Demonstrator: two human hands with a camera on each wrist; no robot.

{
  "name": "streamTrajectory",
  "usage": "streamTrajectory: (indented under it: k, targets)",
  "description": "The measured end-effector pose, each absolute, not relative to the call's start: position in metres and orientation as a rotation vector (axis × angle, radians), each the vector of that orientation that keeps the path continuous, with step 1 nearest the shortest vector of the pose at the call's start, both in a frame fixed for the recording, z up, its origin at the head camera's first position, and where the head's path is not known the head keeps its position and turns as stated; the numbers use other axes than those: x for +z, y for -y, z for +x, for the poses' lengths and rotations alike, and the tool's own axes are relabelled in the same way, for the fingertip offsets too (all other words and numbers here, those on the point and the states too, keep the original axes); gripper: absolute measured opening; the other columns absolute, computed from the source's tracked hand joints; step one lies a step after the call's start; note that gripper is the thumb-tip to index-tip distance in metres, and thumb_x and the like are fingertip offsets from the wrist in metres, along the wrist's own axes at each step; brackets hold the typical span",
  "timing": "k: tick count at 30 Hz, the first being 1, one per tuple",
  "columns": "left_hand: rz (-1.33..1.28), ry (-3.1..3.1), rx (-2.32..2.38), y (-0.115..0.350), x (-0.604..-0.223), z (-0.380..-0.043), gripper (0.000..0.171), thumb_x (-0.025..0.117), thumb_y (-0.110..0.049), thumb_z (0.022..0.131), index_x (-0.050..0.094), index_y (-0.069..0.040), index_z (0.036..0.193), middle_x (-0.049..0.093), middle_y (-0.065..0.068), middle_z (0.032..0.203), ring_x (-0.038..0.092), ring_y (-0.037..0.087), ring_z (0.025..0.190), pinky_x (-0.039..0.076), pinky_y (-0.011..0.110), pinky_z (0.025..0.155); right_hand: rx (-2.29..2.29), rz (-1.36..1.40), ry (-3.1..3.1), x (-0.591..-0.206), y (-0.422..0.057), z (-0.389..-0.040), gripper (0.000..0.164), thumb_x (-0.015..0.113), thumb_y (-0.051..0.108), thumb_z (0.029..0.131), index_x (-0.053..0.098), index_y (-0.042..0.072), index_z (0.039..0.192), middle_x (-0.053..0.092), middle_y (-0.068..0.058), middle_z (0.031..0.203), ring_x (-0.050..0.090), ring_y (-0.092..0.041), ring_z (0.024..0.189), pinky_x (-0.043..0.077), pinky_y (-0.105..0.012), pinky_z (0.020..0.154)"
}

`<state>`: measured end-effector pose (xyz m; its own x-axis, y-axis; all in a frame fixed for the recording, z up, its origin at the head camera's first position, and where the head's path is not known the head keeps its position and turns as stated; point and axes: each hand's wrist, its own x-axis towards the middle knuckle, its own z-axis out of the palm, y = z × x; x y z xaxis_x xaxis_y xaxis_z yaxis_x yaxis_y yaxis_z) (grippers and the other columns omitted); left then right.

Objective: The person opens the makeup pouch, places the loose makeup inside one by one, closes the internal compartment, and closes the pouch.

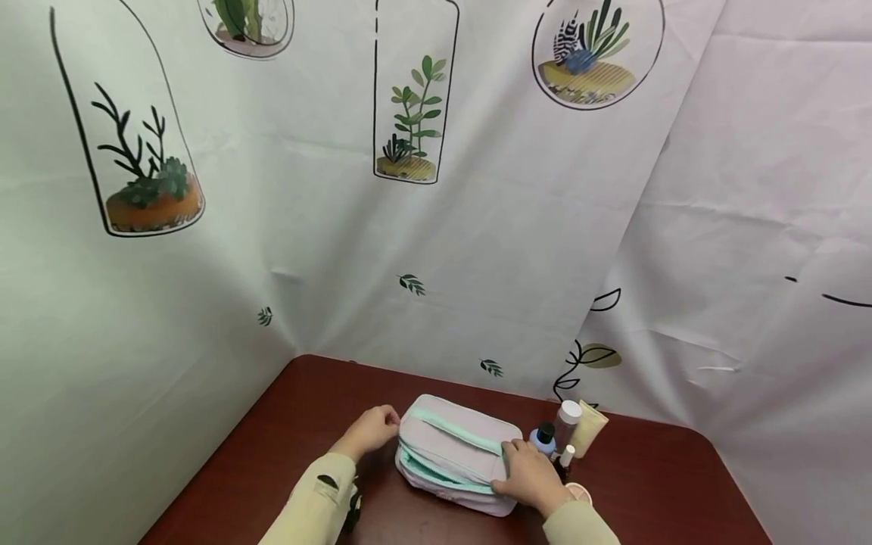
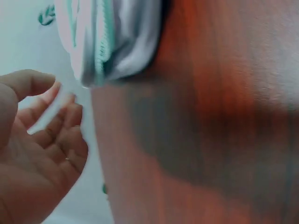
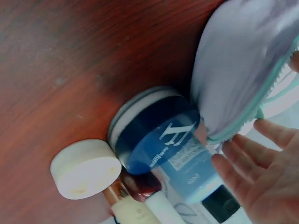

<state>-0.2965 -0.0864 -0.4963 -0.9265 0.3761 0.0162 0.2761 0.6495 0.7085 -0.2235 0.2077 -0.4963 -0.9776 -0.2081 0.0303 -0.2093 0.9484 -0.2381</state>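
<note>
One pouch [image 1: 453,454] between left hand [image 1: 371,431], right hand [image 1: 531,473].

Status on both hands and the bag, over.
Left hand empty, beside bag. Right hand touching its right end. Front zip partly open. Bottles close to right hand.

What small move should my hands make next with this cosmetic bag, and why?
I'd probably lift the front edge of the lid with your left hand. The cosmetic bag's mint zipper is already parted along the front, your right hand touches the right end and could steady it, and your left hand looks free beside the left end.
</note>
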Motion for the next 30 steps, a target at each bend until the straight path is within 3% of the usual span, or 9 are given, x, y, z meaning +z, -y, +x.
streamTrajectory:
  k: [3, 5, 10, 14, 22, 26, 30]
  targets:
    - [0.454, -2.692, 1.153, 0.088, -0.506, -0.294, 0.036, 0.062, -0.011, 0.085, 0.054, 0.009, 0.113, 0.058, 0.02, 0.105, 0.055, 0.035, 0.098, 0.043, 0.049, 0.082, 0.517, 0.345, 3.085, -0.499, -0.206, -0.224, 0.066, 0.074, 0.027, 0.068, 0.053, -0.009, 0.119, 0.052, -0.025, 0.12, 0.048, -0.041, 0.112, 0.039, -0.054, 0.09]
    - [0.447, -2.647, 1.181, 0.087, -0.509, -0.292, 0.045, 0.062, -0.011, 0.083, 0.05, 0.012, 0.12, 0.057, 0.024, 0.111, 0.053, 0.038, 0.104, 0.041, 0.052, 0.086, 0.607, 0.36, 3.075, -0.503, -0.205, -0.225, 0.067, 0.074, 0.023, 0.068, 0.05, -0.01, 0.121, 0.049, -0.027, 0.123, 0.046, -0.042, 0.115, 0.037, -0.054, 0.092]
    - [0.404, -2.698, 1.221, 0.085, -0.507, -0.29, 0.035, 0.061, -0.008, 0.079, 0.055, 0.011, 0.109, 0.06, 0.015, 0.092, 0.057, 0.029, 0.085, 0.046, 0.045, 0.075, 0.82, 0.325, 3.056, -0.506, -0.207, -0.228, 0.077, 0.081, 0.024, 0.068, 0.044, -0.008, 0.128, 0.041, -0.029, 0.129, 0.043, -0.044, 0.117, 0.037, -0.058, 0.09]
    - [0.355, -2.742, 1.229, 0.084, -0.501, -0.292, 0.028, 0.058, -0.013, 0.081, 0.059, 0.008, 0.1, 0.06, 0.012, 0.087, 0.057, 0.024, 0.079, 0.047, 0.042, 0.07, 0.892, 0.293, 3.045, -0.505, -0.209, -0.227, 0.079, 0.083, 0.021, 0.067, 0.042, -0.003, 0.13, 0.035, -0.028, 0.129, 0.049, -0.043, 0.108, 0.041, -0.057, 0.084]
    - [0.224, -2.752, 1.364, 0.079, -0.488, -0.293, 0.023, 0.054, -0.016, 0.086, 0.064, 0.002, 0.098, 0.062, 0.007, 0.085, 0.056, 0.019, 0.074, 0.046, 0.036, 0.064, 0.825, 0.298, 2.997, -0.495, -0.209, -0.227, 0.055, 0.067, 0.019, 0.076, 0.047, 0.003, 0.125, 0.053, -0.017, 0.117, 0.057, -0.027, 0.092, 0.046, -0.046, 0.074]
    - [0.239, -2.762, 1.48, 0.075, -0.479, -0.297, 0.025, 0.054, -0.009, 0.087, 0.063, 0.002, 0.107, 0.062, 0.013, 0.097, 0.058, 0.024, 0.084, 0.047, 0.039, 0.069, 0.967, 0.149, 2.861, -0.481, -0.211, -0.232, 0.039, 0.062, 0.023, 0.087, 0.049, 0.008, 0.12, 0.06, -0.01, 0.11, 0.059, -0.024, 0.091, 0.046, -0.042, 0.073]
    - [0.334, -2.775, 1.546, 0.066, -0.474, -0.305, 0.034, 0.057, -0.007, 0.087, 0.057, 0.006, 0.118, 0.054, 0.021, 0.115, 0.055, 0.033, 0.1, 0.047, 0.044, 0.079, 0.986, -0.003, 2.701, -0.468, -0.212, -0.242, 0.03, 0.06, 0.023, 0.092, 0.049, 0.006, 0.114, 0.06, -0.013, 0.109, 0.059, -0.027, 0.096, 0.046, -0.045, 0.078]
